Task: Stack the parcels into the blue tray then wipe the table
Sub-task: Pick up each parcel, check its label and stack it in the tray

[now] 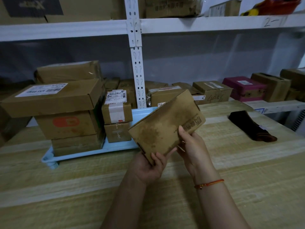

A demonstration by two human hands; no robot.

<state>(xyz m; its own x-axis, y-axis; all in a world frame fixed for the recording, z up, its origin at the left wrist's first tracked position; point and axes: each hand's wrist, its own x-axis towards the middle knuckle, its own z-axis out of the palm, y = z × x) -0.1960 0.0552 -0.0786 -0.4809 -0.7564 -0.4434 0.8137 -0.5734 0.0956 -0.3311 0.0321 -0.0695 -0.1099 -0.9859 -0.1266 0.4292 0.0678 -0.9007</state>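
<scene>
Both hands are gripping one flat brown box (166,126) and holding it tilted in the air, clear of the worktop (231,171). The left hand (148,167) is pinching its near lower corner, thumb on the top face, while the right hand (193,146) is clamping the near edge beside the printed characters. The box is hanging just to the right of the blue tray (92,152) and partly overlapping the tray's right end in this view.

Stacking looks to be the step in hand, and probably its closing stretch, since no other loose parcel is lying on the worktop. On the tray, a tall stack of big boxes (66,113) is filling the left part, and a short stack of two small boxes (117,116) is standing just right of it. Only a bare strip of tray is showing beyond those.

The next move is calling for the box to be levelled and set down on that bare right end, or on top of the short stack if the strip proves too narrow.

Well to the right of the tray, a dark cloth (250,126) is lying on the worktop, likely waiting for the wiping step. Behind the tray, shelves (214,22) are carrying more boxes.
</scene>
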